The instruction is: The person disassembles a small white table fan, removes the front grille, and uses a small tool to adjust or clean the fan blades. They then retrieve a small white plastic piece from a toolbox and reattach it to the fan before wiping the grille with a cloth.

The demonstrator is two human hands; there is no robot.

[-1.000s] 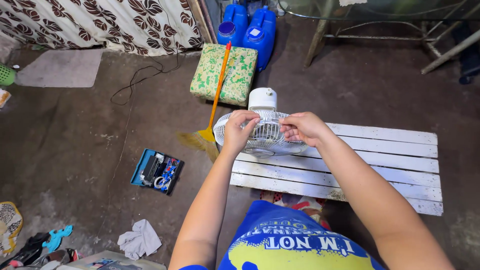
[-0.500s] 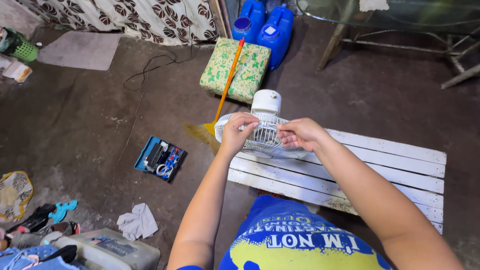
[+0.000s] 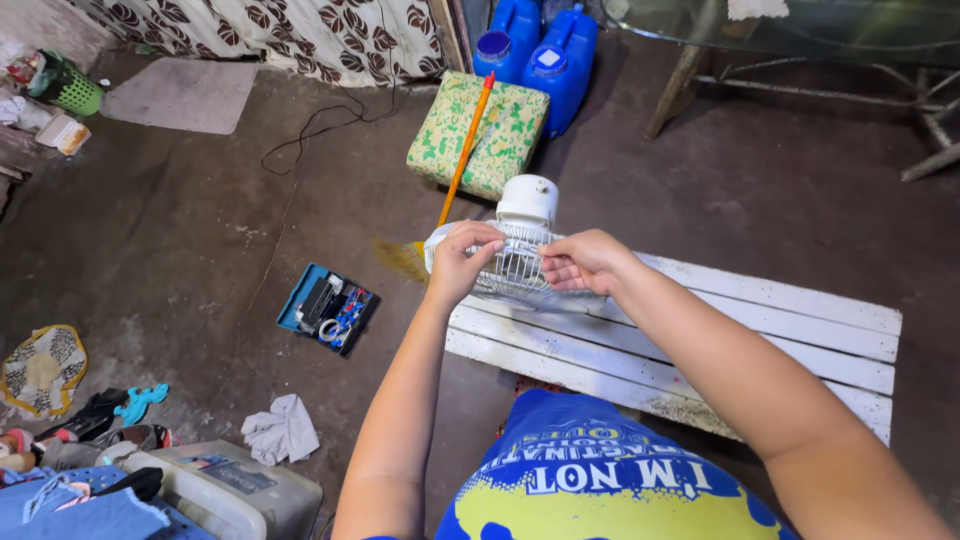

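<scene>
Below me, I see a white slatted surface (image 3: 760, 340) on a dark concrete floor (image 3: 180, 230), with the white fan (image 3: 515, 255) at its far left corner. My left hand (image 3: 462, 262) pinches the wire guard's left rim; my right hand (image 3: 585, 262) pinches its right rim. An open blue tool case (image 3: 328, 308) lies left on the floor. The fan's blades are hidden by my hands.

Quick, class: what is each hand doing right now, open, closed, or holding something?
Left hand: fingers closed on the white fan grille.
Right hand: fingers pinched on the same grille.
</scene>
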